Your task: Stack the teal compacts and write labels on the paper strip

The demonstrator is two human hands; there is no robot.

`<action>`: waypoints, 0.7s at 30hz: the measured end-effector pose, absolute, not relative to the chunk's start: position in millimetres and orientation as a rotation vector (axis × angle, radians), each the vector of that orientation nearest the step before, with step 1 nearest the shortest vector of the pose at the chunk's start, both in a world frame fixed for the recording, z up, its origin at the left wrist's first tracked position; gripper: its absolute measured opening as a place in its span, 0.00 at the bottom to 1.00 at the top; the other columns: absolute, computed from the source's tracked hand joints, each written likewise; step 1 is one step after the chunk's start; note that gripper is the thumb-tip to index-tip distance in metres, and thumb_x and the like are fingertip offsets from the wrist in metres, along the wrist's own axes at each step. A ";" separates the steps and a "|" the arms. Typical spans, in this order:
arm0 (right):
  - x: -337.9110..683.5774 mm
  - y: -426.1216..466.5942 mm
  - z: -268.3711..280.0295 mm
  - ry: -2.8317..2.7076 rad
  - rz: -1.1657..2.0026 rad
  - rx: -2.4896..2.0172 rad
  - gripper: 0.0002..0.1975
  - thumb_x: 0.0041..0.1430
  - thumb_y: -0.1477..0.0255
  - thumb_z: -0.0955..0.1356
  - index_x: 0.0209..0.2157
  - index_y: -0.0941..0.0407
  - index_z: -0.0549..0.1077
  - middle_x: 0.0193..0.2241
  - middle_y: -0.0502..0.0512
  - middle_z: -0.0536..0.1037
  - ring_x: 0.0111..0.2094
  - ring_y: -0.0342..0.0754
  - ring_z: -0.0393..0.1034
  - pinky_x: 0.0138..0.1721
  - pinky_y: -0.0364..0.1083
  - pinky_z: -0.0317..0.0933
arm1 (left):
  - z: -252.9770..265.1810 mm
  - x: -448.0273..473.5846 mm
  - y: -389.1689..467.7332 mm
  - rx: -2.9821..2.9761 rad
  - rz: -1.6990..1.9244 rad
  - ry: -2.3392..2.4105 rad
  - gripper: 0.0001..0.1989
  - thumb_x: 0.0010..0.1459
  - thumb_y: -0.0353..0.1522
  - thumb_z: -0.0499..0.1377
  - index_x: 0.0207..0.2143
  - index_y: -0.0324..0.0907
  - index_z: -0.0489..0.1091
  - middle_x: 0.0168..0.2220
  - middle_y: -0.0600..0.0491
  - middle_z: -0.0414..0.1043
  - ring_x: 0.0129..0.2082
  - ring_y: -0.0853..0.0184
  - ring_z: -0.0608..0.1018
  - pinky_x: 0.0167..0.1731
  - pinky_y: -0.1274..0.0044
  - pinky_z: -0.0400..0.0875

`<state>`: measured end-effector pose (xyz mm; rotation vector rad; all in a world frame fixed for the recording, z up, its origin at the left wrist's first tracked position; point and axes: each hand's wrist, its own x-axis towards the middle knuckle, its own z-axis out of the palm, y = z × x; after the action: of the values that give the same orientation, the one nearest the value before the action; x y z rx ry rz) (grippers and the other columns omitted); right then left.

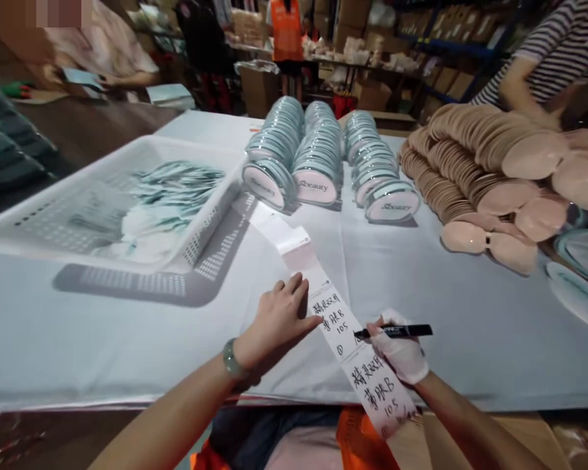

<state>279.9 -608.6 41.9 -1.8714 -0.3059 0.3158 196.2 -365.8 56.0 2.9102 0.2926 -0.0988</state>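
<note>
A long strip of white labels (330, 307) runs across the table and hangs over its near edge, with handwritten black characters on its nearer labels. My left hand (279, 316), bare with a bracelet at the wrist, rests on the strip's left side, fingers spread. My right hand (396, 349), in a white glove, grips a black marker (411, 331). The marker's tip is at the strip, beside the written "105". Some writing near the tip is partly hidden by that hand.
A white plastic basket (176, 261) with teal-and-white packets stands left. Rows of oval "Sbeauty" packages (314, 187) stand at the back middle; stacked beige bra cups (490, 245) lie right. A person in a striped top (543, 59) is back right; others are farther back.
</note>
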 end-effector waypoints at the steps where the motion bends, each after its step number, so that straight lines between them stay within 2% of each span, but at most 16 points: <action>1: 280.7 -609.3 40.8 -0.334 0.336 -1.874 0.19 0.48 0.54 0.74 0.22 0.53 0.67 0.20 0.49 0.72 0.22 0.46 0.66 0.25 0.45 0.62 | 55.7 196.6 -365.6 2.906 -0.099 0.296 0.35 0.58 0.54 0.60 0.59 0.42 0.65 0.67 0.44 0.60 0.51 0.49 0.74 0.41 0.62 0.75; 7: 284.1 -617.7 37.3 -0.544 0.466 -1.984 0.19 0.56 0.54 0.71 0.24 0.54 0.70 0.19 0.50 0.70 0.21 0.45 0.62 0.21 0.44 0.57 | 52.7 196.8 -364.9 2.890 -0.076 0.286 0.35 0.57 0.54 0.60 0.59 0.41 0.65 0.67 0.43 0.60 0.50 0.48 0.74 0.40 0.62 0.75; 11: 287.2 -621.5 31.2 -0.589 0.318 -2.042 0.18 0.58 0.58 0.71 0.22 0.54 0.69 0.20 0.50 0.71 0.22 0.46 0.64 0.24 0.44 0.58 | 51.4 197.1 -364.6 2.885 -0.061 0.271 0.35 0.57 0.54 0.59 0.59 0.41 0.64 0.67 0.42 0.60 0.50 0.48 0.74 0.40 0.62 0.74; 17: 290.5 -615.4 39.3 -0.639 0.334 -1.976 0.17 0.55 0.59 0.72 0.21 0.54 0.69 0.17 0.48 0.68 0.20 0.44 0.60 0.21 0.44 0.55 | 51.1 197.2 -364.3 2.864 -0.044 0.272 0.34 0.57 0.53 0.60 0.58 0.42 0.65 0.66 0.41 0.60 0.50 0.48 0.74 0.42 0.61 0.74; 21: 294.6 -611.8 42.4 -0.426 0.344 -1.770 0.24 0.48 0.54 0.75 0.19 0.53 0.61 0.16 0.46 0.63 0.18 0.42 0.56 0.19 0.43 0.54 | 50.1 196.6 -364.5 2.852 -0.055 0.279 0.34 0.57 0.53 0.61 0.59 0.44 0.65 0.67 0.41 0.59 0.51 0.47 0.74 0.41 0.62 0.74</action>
<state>294.6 -611.8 42.4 -1.7700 -0.4256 0.3436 196.6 -364.5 50.1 2.8525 0.2794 -0.0547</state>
